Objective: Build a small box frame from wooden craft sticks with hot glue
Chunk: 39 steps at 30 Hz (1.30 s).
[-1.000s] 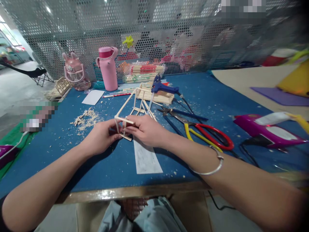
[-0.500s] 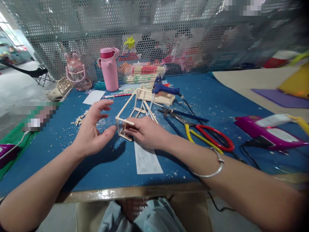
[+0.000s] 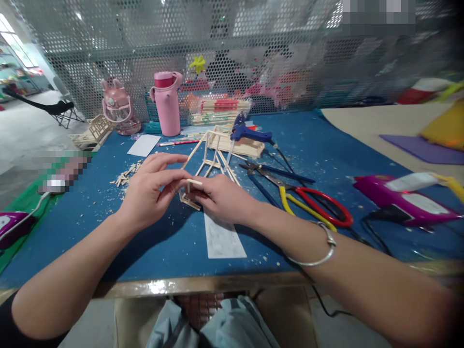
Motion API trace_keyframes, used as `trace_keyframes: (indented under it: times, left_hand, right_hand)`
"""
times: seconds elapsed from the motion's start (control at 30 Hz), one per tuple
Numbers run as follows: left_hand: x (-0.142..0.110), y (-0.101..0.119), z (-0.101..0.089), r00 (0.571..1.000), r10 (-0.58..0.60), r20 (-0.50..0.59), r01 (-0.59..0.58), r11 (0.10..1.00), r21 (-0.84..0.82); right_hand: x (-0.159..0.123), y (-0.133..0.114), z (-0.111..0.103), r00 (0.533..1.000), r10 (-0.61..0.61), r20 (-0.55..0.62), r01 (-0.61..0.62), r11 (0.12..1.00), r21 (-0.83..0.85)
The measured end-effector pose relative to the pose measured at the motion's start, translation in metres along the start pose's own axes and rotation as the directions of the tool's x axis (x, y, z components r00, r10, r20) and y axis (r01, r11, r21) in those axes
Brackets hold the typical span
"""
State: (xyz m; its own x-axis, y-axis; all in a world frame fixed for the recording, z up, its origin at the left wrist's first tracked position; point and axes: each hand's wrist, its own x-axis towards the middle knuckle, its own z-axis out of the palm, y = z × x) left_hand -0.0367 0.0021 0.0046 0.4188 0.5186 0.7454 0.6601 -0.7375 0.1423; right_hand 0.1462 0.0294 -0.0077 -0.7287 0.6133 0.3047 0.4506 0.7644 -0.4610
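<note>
A pale wooden stick frame (image 3: 207, 153) stands on the blue table (image 3: 319, 145) in front of me. My left hand (image 3: 150, 191) pinches the near upper corner of the frame between thumb and fingers. My right hand (image 3: 219, 198) grips the near end of the frame from the right, fingers curled around a short stick there. The two hands nearly touch at that corner. A silver bangle (image 3: 319, 246) rides on my right forearm. A white paper strip (image 3: 222, 237) lies just below my hands.
A blue glue gun (image 3: 250, 134) rests on a stack of sticks behind the frame. Red-and-yellow-handled scissors (image 3: 308, 205) and dark pliers lie to the right, a purple glue gun (image 3: 402, 198) further right. Pink bottles (image 3: 166, 104) stand at the mesh wall. Stick scraps (image 3: 126, 176) litter the left.
My left hand, pinching the frame a second ago, opened and lifted away, and has now come back to pinch the near corner. My right hand kept its hold.
</note>
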Motion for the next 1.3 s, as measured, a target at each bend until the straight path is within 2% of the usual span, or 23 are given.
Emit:
trace_keyframes:
  times: [0.2, 0.4, 0.6, 0.77, 1.0, 1.3]
  left_hand:
    - [0.0027, 0.0004, -0.0029, 0.998, 0.017, 0.055, -0.017, 1.0, 0.01]
    - [0.0008, -0.0041, 0.0001, 0.999, 0.033, 0.01, -0.033, 0.999, -0.004]
    - [-0.0012, -0.0019, 0.0016, 0.999, -0.045, 0.03, 0.046, 0.998, -0.04]
    - [-0.0007, -0.0005, 0.002, 0.997, -0.061, 0.041, 0.064, 0.995, -0.079]
    - [-0.0008, 0.0001, 0.0026, 0.998, -0.052, 0.041, 0.056, 0.993, -0.104]
    - [-0.0024, 0.0004, 0.0021, 0.993, -0.111, 0.043, 0.117, 0.976, -0.182]
  right_hand:
    - [0.0003, 0.0001, 0.0001, 1.0, 0.005, 0.021, -0.004, 0.999, -0.041]
    - [0.0004, 0.0002, 0.0006, 1.0, 0.021, 0.001, -0.021, 0.999, -0.032]
    - [0.0013, 0.0014, 0.0018, 0.999, 0.05, -0.006, -0.05, 0.998, 0.034]
    - [0.0017, 0.0034, 0.0028, 0.999, 0.048, -0.008, -0.047, 0.996, 0.077]
    - [0.0016, 0.005, 0.0056, 0.998, 0.027, -0.051, -0.026, 0.999, 0.031]
    - [0.0005, 0.0038, 0.005, 1.0, 0.02, -0.014, -0.02, 1.0, 0.003]
